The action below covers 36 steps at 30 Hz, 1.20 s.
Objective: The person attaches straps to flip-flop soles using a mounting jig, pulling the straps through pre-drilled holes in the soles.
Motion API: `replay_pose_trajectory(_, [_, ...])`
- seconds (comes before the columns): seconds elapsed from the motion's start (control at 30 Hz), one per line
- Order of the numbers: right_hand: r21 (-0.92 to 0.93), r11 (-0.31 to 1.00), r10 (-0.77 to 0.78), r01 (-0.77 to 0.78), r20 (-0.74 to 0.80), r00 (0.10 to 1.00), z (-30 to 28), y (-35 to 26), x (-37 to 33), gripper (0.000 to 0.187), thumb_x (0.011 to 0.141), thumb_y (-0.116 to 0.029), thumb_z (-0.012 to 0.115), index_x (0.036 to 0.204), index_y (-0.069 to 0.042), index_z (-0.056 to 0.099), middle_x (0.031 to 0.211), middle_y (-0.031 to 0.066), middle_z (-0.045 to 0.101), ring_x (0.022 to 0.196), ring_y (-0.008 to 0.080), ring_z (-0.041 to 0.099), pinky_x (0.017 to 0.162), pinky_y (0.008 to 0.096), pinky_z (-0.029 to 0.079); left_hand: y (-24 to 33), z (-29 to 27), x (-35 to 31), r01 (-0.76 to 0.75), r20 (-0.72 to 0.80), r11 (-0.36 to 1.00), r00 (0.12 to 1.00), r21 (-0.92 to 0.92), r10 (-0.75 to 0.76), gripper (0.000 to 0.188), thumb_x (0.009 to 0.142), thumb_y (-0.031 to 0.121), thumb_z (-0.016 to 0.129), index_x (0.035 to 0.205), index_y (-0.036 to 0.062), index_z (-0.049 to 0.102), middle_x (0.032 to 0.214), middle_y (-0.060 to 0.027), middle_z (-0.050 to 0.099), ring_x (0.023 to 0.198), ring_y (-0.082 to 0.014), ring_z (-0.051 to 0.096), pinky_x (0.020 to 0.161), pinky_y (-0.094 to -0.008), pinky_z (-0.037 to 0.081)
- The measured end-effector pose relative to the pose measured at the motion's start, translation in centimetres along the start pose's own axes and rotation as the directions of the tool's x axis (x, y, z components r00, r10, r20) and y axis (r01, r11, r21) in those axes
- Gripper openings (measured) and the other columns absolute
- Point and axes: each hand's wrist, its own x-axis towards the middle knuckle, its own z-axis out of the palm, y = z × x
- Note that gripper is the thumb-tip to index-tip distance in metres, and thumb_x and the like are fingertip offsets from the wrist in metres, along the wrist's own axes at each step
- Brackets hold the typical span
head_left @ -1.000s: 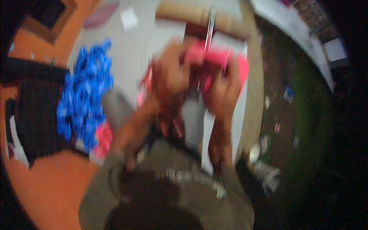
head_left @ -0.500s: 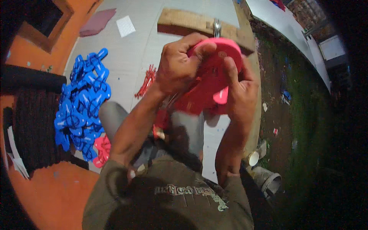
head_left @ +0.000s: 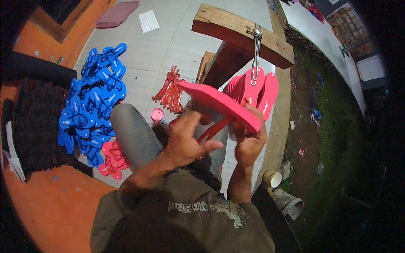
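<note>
My right hand [head_left: 249,145] grips one end of a pink flip-flop [head_left: 219,103], which is tilted on edge above my lap. A red strap [head_left: 216,127] hangs from the side of the sole facing me. Beside that strap is my left hand [head_left: 183,143], slightly blurred, thumb and fingers apart and nothing in them. Just beyond the flip-flop, a row of pink soles [head_left: 266,95] stands under a wooden beam [head_left: 228,21]. From the beam hangs a long metal hook-like tool [head_left: 256,55]. A bunch of red straps [head_left: 171,92] lies on the floor left of the beam.
Blue flip-flops [head_left: 95,97] are heaped on the left, with a few pink flip-flops [head_left: 113,162] at their near end. A small tub with pink contents [head_left: 157,114] stands by my knee. Tubs [head_left: 274,179] sit on the right, beside the floor's edge and dark ground.
The flip-flop has turned from face-on to edge-on and come lower. My left hand has let go of it and moved down toward me; my right hand still holds it.
</note>
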Motion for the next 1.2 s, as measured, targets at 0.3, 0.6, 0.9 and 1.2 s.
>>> replay_pose_trajectory(0.3, [0.369, 0.901, 0.319, -0.229, -0.204, 0.925, 0.5, 3.4, 0.3, 0.020, 0.082, -0.007, 0.057, 0.100, 0.001, 0.052, 0.095, 0.0087, 0.057, 0.087, 0.0169, 0.054, 0.075, 0.0305, 0.045, -5.1, 0.9, -4.6, 0.680, 0.516, 0.684, 0.699, -0.263, -0.495, 0.047, 0.075, 0.039, 0.064, 0.109, 0.0082, 0.054, 0.086, -0.0051, 0.062, 0.069, -0.0188, 0.059, 0.063, -0.0336, 0.046])
replay_pose_trajectory(0.6, [-0.005, 0.929, 0.321, -0.369, 0.508, 0.799, 16.0, 14.5, -3.8, 0.027, 0.077, -0.017, 0.062, 0.100, -0.004, 0.056, 0.093, 0.0117, 0.058, 0.084, 0.0222, 0.058, 0.075, 0.0325, 0.045, -11.8, -16.2, 1.0, -0.324, -0.716, 0.665, 0.512, -0.673, -0.475, 0.047, 0.081, 0.043, 0.054, 0.114, 0.0105, 0.047, 0.110, -0.0055, 0.053, 0.103, -0.0237, 0.049, 0.092, -0.0422, 0.037])
replay_pose_trajectory(0.9, [-0.802, 0.556, 0.654, 0.219, 0.585, 0.480, 21.1, 27.5, -12.8, 0.034, 0.080, -0.034, 0.049, 0.094, -0.004, 0.059, 0.097, 0.0185, 0.057, 0.094, 0.0272, 0.055, 0.082, 0.0381, 0.041, -15.9, -19.4, 0.2, -0.190, -0.898, 0.925, 0.367, -0.327, -0.242, 0.032, 0.085, 0.031, 0.054, 0.105, 0.0062, 0.051, 0.098, -0.0070, 0.055, 0.089, -0.0186, 0.054, 0.080, -0.0372, 0.043])
replay_pose_trajectory(1.2, [0.294, 0.847, 0.390, -0.443, 0.222, 0.894, 9.4, 8.2, -1.0, 0.033, 0.086, -0.022, 0.051, 0.110, 0.001, 0.049, 0.105, 0.0103, 0.054, 0.093, 0.0185, 0.053, 0.082, 0.0290, 0.041, -10.4, -6.5, 2.7, 0.395, 0.072, 0.854, 0.916, -0.340, -0.395, 0.026, 0.079, 0.018, 0.062, 0.096, 0.0013, 0.053, 0.087, -0.0058, 0.057, 0.082, -0.0157, 0.054, 0.074, -0.0278, 0.042])
